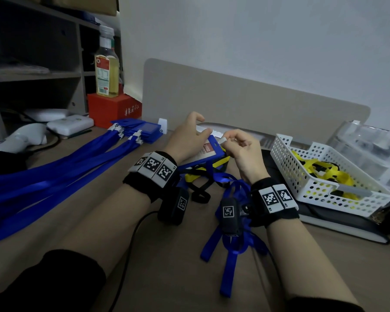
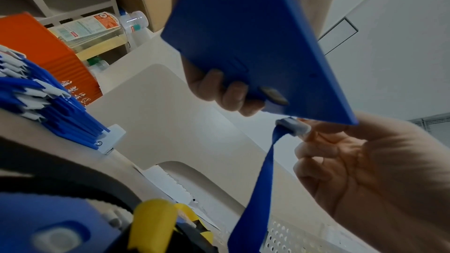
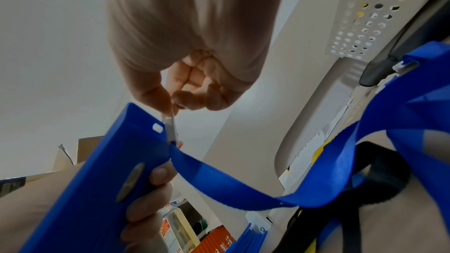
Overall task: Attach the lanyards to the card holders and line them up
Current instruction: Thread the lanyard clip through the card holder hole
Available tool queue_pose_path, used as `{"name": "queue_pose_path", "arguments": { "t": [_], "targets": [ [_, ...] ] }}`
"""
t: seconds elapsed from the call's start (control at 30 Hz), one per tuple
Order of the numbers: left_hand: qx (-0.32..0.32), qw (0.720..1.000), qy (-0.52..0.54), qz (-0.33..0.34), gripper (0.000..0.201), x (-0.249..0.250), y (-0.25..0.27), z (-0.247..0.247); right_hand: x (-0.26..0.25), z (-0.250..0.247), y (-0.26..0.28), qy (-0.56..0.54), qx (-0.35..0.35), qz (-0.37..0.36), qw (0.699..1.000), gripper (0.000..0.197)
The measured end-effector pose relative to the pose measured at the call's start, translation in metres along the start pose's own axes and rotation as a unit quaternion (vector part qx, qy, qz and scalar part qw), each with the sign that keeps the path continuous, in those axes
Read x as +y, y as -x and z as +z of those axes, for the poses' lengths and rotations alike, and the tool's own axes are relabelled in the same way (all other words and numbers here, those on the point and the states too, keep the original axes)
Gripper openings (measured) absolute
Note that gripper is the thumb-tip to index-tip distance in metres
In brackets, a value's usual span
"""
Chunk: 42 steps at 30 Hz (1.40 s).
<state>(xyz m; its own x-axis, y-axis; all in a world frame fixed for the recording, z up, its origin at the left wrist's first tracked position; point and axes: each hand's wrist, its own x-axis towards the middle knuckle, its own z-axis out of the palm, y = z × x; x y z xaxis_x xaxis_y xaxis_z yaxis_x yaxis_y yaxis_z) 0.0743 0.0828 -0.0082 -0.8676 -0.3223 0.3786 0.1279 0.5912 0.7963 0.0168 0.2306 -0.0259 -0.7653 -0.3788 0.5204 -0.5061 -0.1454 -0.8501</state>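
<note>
My left hand (image 1: 189, 138) grips a blue card holder (image 1: 208, 152) above the desk, its fingers (image 2: 231, 93) curled under the back of the card holder (image 2: 248, 32). My right hand (image 1: 236, 143) pinches the white clip (image 2: 292, 125) of a blue lanyard (image 3: 231, 178) at the holder's top edge, beside its slot (image 3: 157, 127). The clip (image 3: 170, 128) touches the card holder (image 3: 102, 189). The lanyard's strap (image 1: 232, 239) trails down over the desk between my wrists. Finished blue holders (image 1: 142, 129) with lanyards (image 1: 50, 179) lie in a row at the left.
A white perforated basket (image 1: 320, 183) with yellow lanyards stands at the right, on a dark notebook (image 1: 338, 224). A yellow-and-black lanyard (image 1: 196, 176) lies under my hands. A red box (image 1: 113, 109) with a bottle (image 1: 106, 64) sits at the back left, a beige divider (image 1: 245, 100) behind.
</note>
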Motion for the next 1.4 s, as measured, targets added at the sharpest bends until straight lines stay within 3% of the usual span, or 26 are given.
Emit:
{"name": "queue_pose_path", "arguments": {
  "t": [0.37, 0.57, 0.83, 1.03, 1.4],
  "targets": [
    [0.014, 0.999, -0.047, 0.006, 0.03, -0.001, -0.001, -0.001, -0.001, 0.0, 0.001, 0.014, -0.012, -0.005, 1.0, 0.025],
    [0.026, 0.995, -0.096, 0.012, 0.031, -0.002, -0.002, -0.001, 0.0, 0.003, 0.003, 0.012, -0.013, -0.007, 1.0, 0.013],
    [0.027, 0.991, -0.133, 0.016, 0.034, 0.004, 0.002, -0.003, -0.003, 0.004, 0.006, 0.034, -0.038, -0.011, 0.999, 0.019],
    [0.019, 0.986, -0.163, 0.013, 0.035, 0.004, 0.002, -0.004, -0.005, 0.006, 0.005, 0.06, -0.033, 0.016, 0.998, 0.01],
    [0.023, 0.985, -0.168, -0.018, 0.038, 0.001, 0.003, -0.01, -0.004, 0.008, 0.005, 0.078, -0.031, -0.002, 0.996, 0.019]
  ]
}}
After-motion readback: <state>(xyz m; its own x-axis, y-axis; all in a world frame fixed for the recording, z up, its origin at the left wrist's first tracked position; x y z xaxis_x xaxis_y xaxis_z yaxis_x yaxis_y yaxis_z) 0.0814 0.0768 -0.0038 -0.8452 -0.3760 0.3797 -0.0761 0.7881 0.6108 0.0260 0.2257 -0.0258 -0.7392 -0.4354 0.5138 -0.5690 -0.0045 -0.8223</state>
